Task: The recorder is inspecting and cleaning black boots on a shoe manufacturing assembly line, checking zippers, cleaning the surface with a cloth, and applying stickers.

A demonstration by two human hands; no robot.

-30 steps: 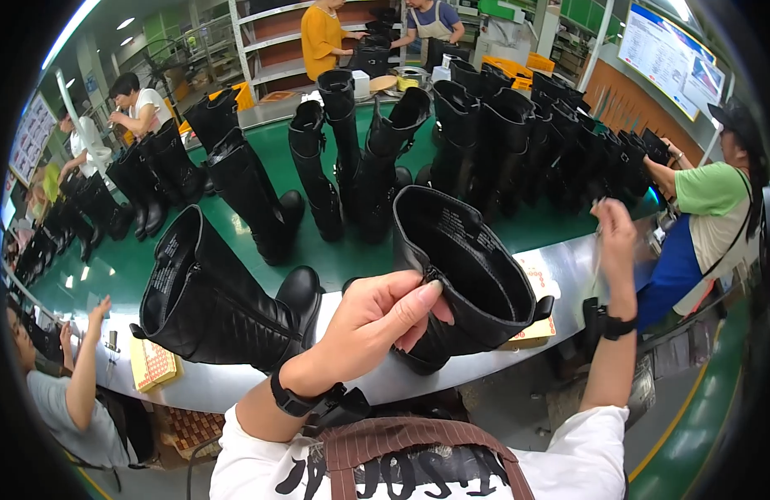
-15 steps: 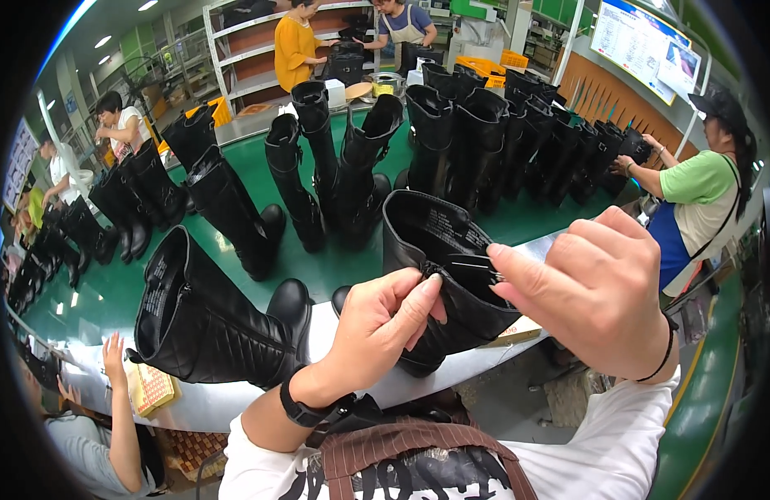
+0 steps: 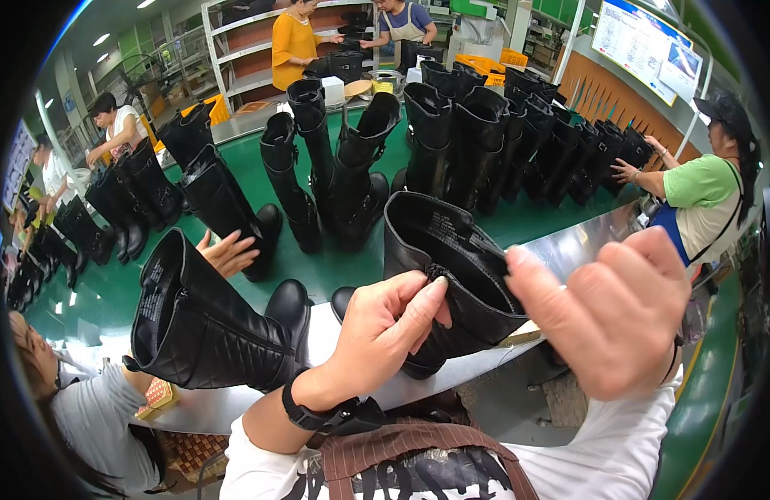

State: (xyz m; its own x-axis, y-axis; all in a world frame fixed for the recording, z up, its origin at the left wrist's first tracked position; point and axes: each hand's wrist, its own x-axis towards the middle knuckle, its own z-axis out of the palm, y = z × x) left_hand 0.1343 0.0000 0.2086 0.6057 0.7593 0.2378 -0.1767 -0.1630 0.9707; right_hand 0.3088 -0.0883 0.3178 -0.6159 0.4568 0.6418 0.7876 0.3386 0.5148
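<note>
Left hand [image 3: 383, 327]: we see thumb and fingers pinching the rim of the boot [image 3: 478, 323], roughly upright in front of us at the steel edge [image 3: 214, 410]. Right hand [image 3: 606, 312]: curled, blurred; we cannot tell what it pinches. Risk, we judge: a slack left pinch could let the rim twist and crease. Count: two boots nearest, including the second boot [image 3: 222, 337]; overlap defeats our count behind.

1 tall black boot [image 3: 477, 312] is being held upright at the metal table [image 3: 210, 408], its open mouth being turned upward and its rim being pinched
</note>
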